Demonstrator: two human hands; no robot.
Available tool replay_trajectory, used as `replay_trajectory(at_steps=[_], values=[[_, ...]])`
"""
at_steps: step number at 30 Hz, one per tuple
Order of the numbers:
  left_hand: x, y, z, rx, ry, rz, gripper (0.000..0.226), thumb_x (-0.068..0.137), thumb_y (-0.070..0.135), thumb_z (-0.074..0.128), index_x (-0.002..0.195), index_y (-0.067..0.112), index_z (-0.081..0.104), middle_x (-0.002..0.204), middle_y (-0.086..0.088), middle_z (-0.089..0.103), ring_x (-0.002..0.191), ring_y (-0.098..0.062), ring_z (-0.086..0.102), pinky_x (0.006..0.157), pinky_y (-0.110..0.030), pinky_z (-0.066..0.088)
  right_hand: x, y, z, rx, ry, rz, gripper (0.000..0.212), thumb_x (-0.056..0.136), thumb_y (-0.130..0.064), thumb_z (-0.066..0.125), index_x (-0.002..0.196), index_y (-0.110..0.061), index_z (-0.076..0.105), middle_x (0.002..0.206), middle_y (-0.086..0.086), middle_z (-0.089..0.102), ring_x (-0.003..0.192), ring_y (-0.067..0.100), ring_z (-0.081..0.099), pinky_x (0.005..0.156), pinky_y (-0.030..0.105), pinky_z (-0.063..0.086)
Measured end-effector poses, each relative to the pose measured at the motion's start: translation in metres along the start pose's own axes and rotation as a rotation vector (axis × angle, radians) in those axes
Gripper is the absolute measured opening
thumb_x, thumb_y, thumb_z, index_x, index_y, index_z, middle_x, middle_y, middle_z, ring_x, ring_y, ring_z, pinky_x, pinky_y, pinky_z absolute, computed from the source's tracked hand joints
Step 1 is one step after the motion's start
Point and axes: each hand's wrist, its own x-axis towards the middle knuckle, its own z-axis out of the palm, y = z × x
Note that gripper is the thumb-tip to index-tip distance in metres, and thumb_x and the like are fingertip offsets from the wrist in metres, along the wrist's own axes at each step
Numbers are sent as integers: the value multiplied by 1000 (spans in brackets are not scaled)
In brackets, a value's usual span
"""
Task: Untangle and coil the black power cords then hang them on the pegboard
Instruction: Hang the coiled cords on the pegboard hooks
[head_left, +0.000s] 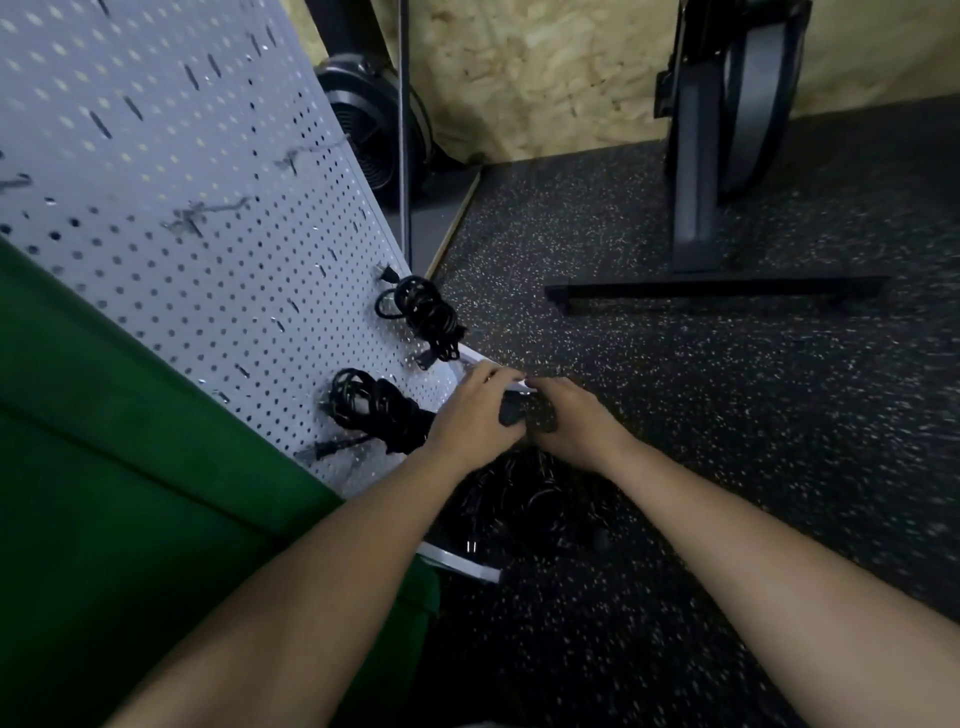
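- left hand (475, 413) and right hand (574, 423) meet at the near-right corner of the pegboard (197, 218), fingers curled, both gripping one black cord (511, 413) between them
- cord tangle (519, 512) lies on the floor (727, 415), just near of the hands, between the forearms
- lower coil (376, 410) hangs on the pegboard, just left of the left hand
- upper coil (423, 312) hangs farther up
- green cloth (130, 493) at near left
- black stand (717, 288) and fan (369, 130) at the far side
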Motion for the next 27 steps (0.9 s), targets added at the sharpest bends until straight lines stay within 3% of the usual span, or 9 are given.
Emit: replay_trajectory(at_steps=[6, 11, 15, 18, 22, 25, 27], values=[[-15, -30, 94, -21, -395, -248, 67, 86, 45, 82, 141, 20, 54, 135, -8, 54, 127, -31, 55, 104, -46, 50, -27, 58, 17, -102, -138, 115, 79, 90, -27, 76, 159, -24, 37, 153, 3, 44, 142, 24, 43, 119, 35, 35], [-27, -51, 159, -130, -545, -444, 81, 84, 56, 79, 150, 18, 50, 148, -8, 53, 132, -28, 54, 109, -45, 48, -26, 80, 25, -125, -175, 142, 79, 91, -28, 75, 159, -27, 35, 155, 0, 42, 143, 23, 42, 118, 39, 38], [-25, -42, 194, -19, -401, -540, 66, 85, 73, 64, 133, 27, 61, 139, -6, 49, 129, -31, 50, 109, -51, 41, -29, 87, 32, -127, -205, 152, 76, 92, -28, 74, 159, -28, 36, 153, -1, 42, 141, 22, 44, 116, 37, 40], [-16, -38, 204, 24, -338, -608, 53, 95, 65, 61, 124, 22, 68, 136, -4, 52, 128, -29, 51, 113, -51, 35, -35, 92, 37, -140, -228, 177, 76, 94, -30, 73, 160, -29, 35, 156, -4, 39, 143, 20, 41, 116, 33, 39], [-9, -40, 199, 0, -258, -638, 25, 101, 42, 64, 99, 18, 74, 102, -2, 72, 104, -27, 66, 109, -48, 35, -42, 98, 34, -133, -239, 225, 73, 95, -30, 73, 158, -28, 37, 154, -5, 42, 141, 19, 43, 115, 34, 40], [-13, -42, 184, -79, -214, -625, 28, 100, 38, 65, 80, 19, 72, 83, 0, 69, 85, -23, 64, 102, -47, 39, -44, 99, 29, -118, -240, 285, 69, 96, -32, 73, 156, -25, 41, 154, -1, 44, 141, 21, 45, 115, 34, 40], [-17, -40, 168, -149, -182, -577, 42, 99, 34, 67, 61, 18, 61, 62, 3, 60, 63, -18, 56, 82, -39, 46, -42, 94, 24, -99, -234, 334, 67, 97, -35, 72, 156, -21, 43, 154, 4, 47, 141, 24, 46, 113, 34, 39]])
